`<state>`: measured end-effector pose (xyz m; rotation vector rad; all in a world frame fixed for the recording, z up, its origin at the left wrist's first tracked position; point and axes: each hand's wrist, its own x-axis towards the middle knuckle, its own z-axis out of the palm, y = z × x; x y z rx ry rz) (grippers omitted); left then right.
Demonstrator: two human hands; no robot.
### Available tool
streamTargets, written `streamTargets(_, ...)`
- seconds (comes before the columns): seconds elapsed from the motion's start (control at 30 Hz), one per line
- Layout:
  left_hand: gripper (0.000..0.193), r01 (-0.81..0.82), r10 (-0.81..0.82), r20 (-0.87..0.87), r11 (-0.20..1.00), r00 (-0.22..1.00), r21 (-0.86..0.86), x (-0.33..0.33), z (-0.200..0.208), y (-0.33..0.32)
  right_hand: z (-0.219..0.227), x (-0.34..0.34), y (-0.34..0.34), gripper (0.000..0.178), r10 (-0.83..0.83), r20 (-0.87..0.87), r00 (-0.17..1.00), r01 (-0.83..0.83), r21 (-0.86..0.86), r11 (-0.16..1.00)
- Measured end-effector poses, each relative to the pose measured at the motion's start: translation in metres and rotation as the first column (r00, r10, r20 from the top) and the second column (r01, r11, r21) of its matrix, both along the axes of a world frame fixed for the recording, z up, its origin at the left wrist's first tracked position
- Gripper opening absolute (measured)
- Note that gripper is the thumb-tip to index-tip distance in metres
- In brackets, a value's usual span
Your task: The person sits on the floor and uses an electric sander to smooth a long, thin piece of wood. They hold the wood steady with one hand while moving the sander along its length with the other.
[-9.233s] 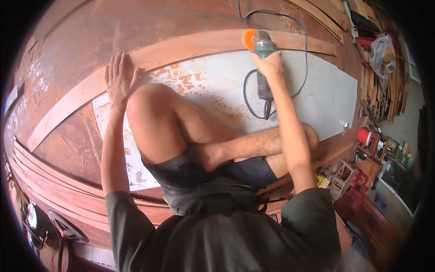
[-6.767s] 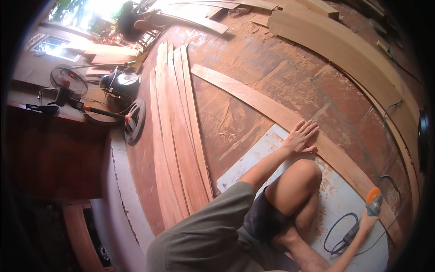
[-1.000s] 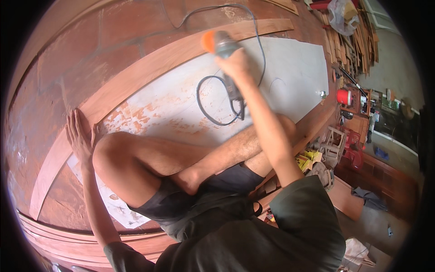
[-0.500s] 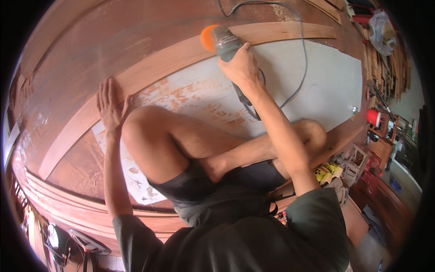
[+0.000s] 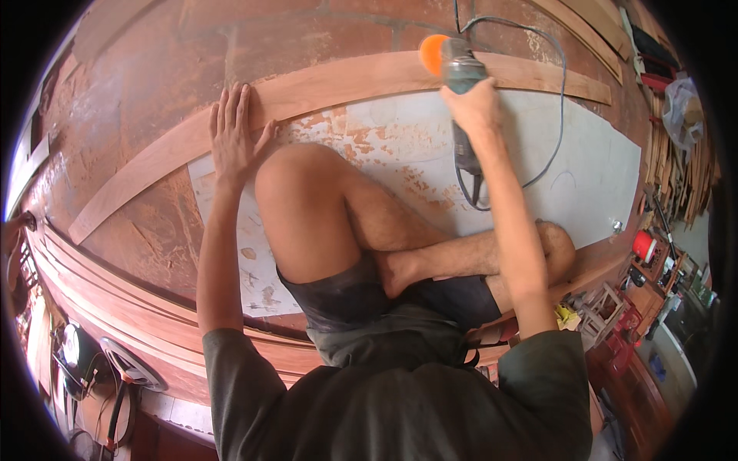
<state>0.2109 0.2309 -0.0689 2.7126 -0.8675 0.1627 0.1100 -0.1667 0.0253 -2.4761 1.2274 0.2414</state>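
Right hand (image 5: 475,107) wraps angle grinder (image 5: 464,71); orange disc (image 5: 433,54) at right part of wooden plank (image 5: 346,81), contact unclear. Left hand (image 5: 233,146) lies flat on plank's left part, grasping nothing. Plank runs along white sheet's (image 5: 538,154) far edge.

The underside of the orange disc (image 5: 433,54) is hidden over the long board (image 5: 330,84). Beyond the board, the top edge cuts off the cord (image 5: 563,77).
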Motion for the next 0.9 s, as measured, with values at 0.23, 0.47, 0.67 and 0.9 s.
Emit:
streamTargets(0.23, 0.083, -0.008, 0.008, -0.010, 1.000, 1.000, 0.011, 0.000, -0.003, -0.001, -0.010, 0.017, 0.070, 0.072, 0.190, 0.114, 0.975, -0.208, 0.168, 0.964)
streamTargets(0.47, 0.083, -0.023, 0.023, -0.004, 1.000, 1.000, -0.008, 0.002, -0.005, 0.003, 0.009, 0.008, 0.037, 0.083, 0.083, 0.000, 0.997, -0.083, 0.137, 0.987)
streamTargets(0.67, 0.083, -0.032, 0.032, -0.010, 0.999, 0.999, -0.028, 0.000, -0.004, -0.002, -0.008, 0.008, 0.020, 0.084, 0.061, 0.028, 0.998, -0.060, -0.041, 0.997)
streamTargets(0.9, 0.086, -0.035, 0.034, 0.016, 0.999, 0.999, 0.026, 0.001, -0.010, 0.002, -0.008, 0.026, 0.091, 0.075, 0.259, 0.136, 0.956, -0.278, 0.145, 0.950)
